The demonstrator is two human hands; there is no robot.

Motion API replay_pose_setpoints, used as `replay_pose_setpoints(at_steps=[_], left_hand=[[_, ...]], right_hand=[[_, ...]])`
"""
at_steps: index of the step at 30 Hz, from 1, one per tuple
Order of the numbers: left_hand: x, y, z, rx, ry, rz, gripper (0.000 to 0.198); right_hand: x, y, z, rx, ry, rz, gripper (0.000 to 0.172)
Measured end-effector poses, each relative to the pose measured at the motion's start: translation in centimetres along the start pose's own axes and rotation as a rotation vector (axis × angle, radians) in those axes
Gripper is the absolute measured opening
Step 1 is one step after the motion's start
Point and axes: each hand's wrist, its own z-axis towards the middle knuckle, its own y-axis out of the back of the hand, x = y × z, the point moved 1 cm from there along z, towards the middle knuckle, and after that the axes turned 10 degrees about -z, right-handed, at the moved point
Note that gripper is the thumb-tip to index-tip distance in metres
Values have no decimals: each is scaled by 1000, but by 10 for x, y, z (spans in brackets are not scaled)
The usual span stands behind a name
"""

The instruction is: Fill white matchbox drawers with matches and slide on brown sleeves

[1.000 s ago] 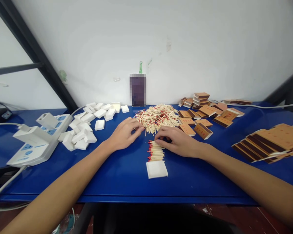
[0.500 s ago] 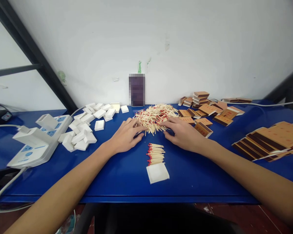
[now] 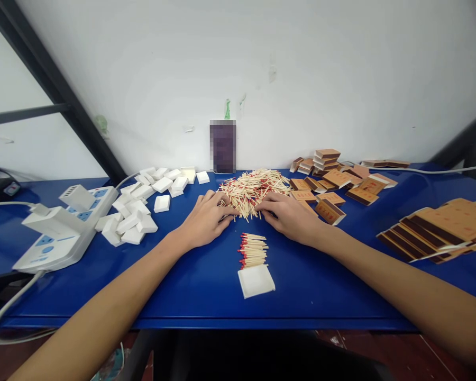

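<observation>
White: one power strip with adapters plugged in, at the far left of the blue surface. Next we list a heap of small white trays, tumbled at various angles. The left hand follows, fingers bent at the near-left edge of the match pile; whether it pinches any, we cannot tell. Behind, one dark upright panel, blurred, against the wall. At centre we enter the loose match pile; nearer, a row of matches, red heads leftward, just beyond a single white tray. The right hand, fingers curled, meets the pile's near-right edge; its grip we cannot tell. Rightward we count scattered brown matchbox sleeves, then overlapping flatter sleeves.
</observation>
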Motion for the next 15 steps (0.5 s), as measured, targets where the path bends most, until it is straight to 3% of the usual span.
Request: replay_pose_setpoints(at_steps=[10,15], left_hand=[[-5,1,1,-36,-44,-68,30],[-20,4,2,65,-153,-169,39]], right_hand=[[7,6,3,-8,-6,30,17],[6,14,-2,58,-66,21,16]])
